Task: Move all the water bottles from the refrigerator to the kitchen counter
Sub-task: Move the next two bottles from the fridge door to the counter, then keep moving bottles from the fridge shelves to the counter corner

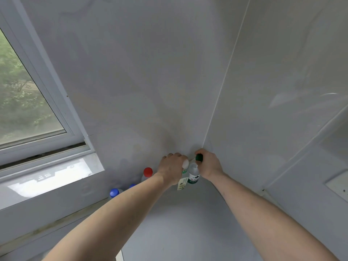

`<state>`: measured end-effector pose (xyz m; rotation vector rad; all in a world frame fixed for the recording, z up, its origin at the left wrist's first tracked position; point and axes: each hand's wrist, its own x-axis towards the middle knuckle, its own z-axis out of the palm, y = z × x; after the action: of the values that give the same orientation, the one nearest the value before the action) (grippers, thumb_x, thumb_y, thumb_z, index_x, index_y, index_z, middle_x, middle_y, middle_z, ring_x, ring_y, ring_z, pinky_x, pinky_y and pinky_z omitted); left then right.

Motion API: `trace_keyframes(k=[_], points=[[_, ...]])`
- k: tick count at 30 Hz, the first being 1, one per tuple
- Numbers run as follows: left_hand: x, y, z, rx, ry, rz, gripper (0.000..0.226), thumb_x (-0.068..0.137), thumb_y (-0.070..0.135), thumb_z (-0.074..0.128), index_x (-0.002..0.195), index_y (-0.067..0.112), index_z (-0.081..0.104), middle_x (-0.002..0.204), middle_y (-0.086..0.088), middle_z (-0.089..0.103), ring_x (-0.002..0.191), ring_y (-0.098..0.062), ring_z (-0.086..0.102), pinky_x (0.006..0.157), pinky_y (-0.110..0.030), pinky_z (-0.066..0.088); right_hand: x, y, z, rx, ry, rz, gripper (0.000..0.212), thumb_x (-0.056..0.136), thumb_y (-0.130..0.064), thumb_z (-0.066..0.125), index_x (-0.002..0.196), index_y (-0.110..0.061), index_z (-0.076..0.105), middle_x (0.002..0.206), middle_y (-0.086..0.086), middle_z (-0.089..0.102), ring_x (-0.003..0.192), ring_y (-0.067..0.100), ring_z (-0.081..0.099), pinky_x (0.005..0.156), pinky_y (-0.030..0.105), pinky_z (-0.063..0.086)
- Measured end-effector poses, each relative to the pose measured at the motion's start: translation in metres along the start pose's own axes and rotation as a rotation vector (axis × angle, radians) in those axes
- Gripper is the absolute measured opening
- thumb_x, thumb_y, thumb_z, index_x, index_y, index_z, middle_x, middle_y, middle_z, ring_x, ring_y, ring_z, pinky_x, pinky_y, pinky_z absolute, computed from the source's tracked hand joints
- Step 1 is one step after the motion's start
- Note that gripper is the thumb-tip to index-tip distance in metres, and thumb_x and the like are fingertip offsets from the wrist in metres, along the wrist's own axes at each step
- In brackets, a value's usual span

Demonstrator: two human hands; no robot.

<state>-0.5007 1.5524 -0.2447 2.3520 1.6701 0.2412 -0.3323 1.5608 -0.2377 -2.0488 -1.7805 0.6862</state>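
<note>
The window (28, 95) filled the upper left of the frame, and the grey worktop (184, 223) ran from the bottom centre up to the corner where two pale walls met. Both arms reached into that corner. The left hand (172, 169) had its fingers curled over the white-capped bottle (185, 166), and the right hand (209, 165) held the green-capped bottle (194, 175) by its neck, fingers closed round the cap; the two bottles stood touching just right of centre. It looked like both were being set down, so the sound way was to lower each until its base sat flat, keep them upright, and let go one at a time so neither knocked the other. By count: five bottles showed on the worktop, two in the hands and three to their left, a red-capped bottle (147, 172) and two blue-capped bottles (114, 192), one half hidden behind the left forearm. The refrigerator was not in view.
</note>
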Motion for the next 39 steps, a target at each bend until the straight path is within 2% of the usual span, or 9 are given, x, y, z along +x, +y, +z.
trace_keyframes(k=[3,7,11,13,17,23,31,34,39], points=[[-0.002,-0.001,-0.002,0.01,-0.019,0.013,0.029,0.096,0.012,0.059,0.12,0.028,0.061,0.128,0.002,0.06,0.116,-0.028,0.055,0.089,-0.037,0.041,0.006,-0.002,0.003,0.013,-0.02,-0.006,0.044,0.096,0.001,0.053,0.135,-0.017,0.063,0.133,0.01,0.067,0.12,0.032,0.063,0.096,0.032,0.049],[-0.014,-0.007,-0.006,-0.051,0.003,-0.02,0.05,0.094,0.009,0.058,0.14,0.028,0.053,0.143,0.004,0.054,0.121,-0.026,0.053,0.096,-0.037,0.043,0.007,-0.002,0.002,0.019,-0.048,-0.021,0.06,0.095,0.007,0.05,0.151,-0.015,0.053,0.152,0.007,0.054,0.137,0.028,0.054,0.113,0.029,0.04],[-0.04,-0.007,-0.017,-0.136,0.029,-0.038,0.052,0.094,0.012,0.051,0.143,0.029,0.052,0.148,0.007,0.05,0.121,-0.026,0.053,0.097,-0.036,0.043,-0.009,0.0,-0.007,0.03,-0.067,-0.064,0.069,0.094,0.01,0.05,0.159,-0.013,0.041,0.165,0.006,0.036,0.148,0.025,0.042,0.118,0.023,0.029],[-0.06,-0.008,-0.025,-0.156,0.046,-0.03,0.051,0.092,0.016,0.051,0.14,0.03,0.054,0.146,0.009,0.053,0.117,-0.024,0.055,0.095,-0.035,0.046,-0.024,0.001,-0.01,0.06,-0.041,-0.08,0.071,0.094,0.01,0.049,0.159,-0.014,0.04,0.168,0.003,0.031,0.147,0.023,0.043,0.116,0.022,0.031],[-0.115,-0.016,-0.042,-0.188,0.046,-0.003,0.052,0.088,0.021,0.055,0.138,0.031,0.057,0.146,0.011,0.054,0.121,-0.024,0.055,0.099,-0.035,0.044,-0.08,-0.004,-0.011,0.241,0.037,-0.109,0.063,0.093,0.007,0.054,0.149,-0.021,0.051,0.157,-0.004,0.044,0.111,0.022,0.066,0.096,0.02,0.047],[-0.219,-0.02,-0.047,-0.281,0.053,-0.012,0.048,0.093,0.027,0.059,0.14,0.035,0.056,0.152,0.017,0.046,0.131,-0.015,0.048,0.108,-0.035,0.043,-0.208,0.008,0.002,0.389,0.015,0.031,0.062,0.093,-0.016,0.073,0.145,-0.043,0.051,0.122,-0.008,0.06,0.11,0.011,0.065,0.082,0.026,0.055],[-0.312,0.013,-0.019,-0.404,-0.052,-0.021,0.041,0.1,0.034,0.059,0.139,0.043,0.052,0.153,0.026,0.038,0.132,-0.004,0.041,0.104,-0.025,0.041,-0.341,0.036,0.004,0.373,-0.118,0.112,0.054,0.099,-0.023,0.068,0.145,-0.045,0.049,0.143,-0.023,0.047,0.13,-0.003,0.048,0.102,0.015,0.042],[-0.336,0.028,-0.008,-0.438,-0.094,-0.003,0.041,0.099,0.035,0.059,0.138,0.045,0.052,0.152,0.027,0.038,0.132,-0.003,0.041,0.102,-0.023,0.043,-0.373,0.04,0.0,0.399,-0.103,0.157,0.054,0.1,-0.025,0.066,0.145,-0.048,0.047,0.136,-0.028,0.047,0.129,-0.001,0.048,0.103,0.015,0.04],[-0.361,0.066,0.005,-0.378,-0.209,0.119,0.043,0.1,0.036,0.058,0.14,0.045,0.05,0.154,0.026,0.037,0.139,-0.006,0.039,0.111,-0.023,0.036,-0.45,0.059,-0.017,0.409,-0.035,0.24,0.055,0.101,-0.029,0.064,0.146,-0.054,0.043,0.124,-0.049,0.035,0.13,0.0,0.047,0.112,0.023,0.04]])
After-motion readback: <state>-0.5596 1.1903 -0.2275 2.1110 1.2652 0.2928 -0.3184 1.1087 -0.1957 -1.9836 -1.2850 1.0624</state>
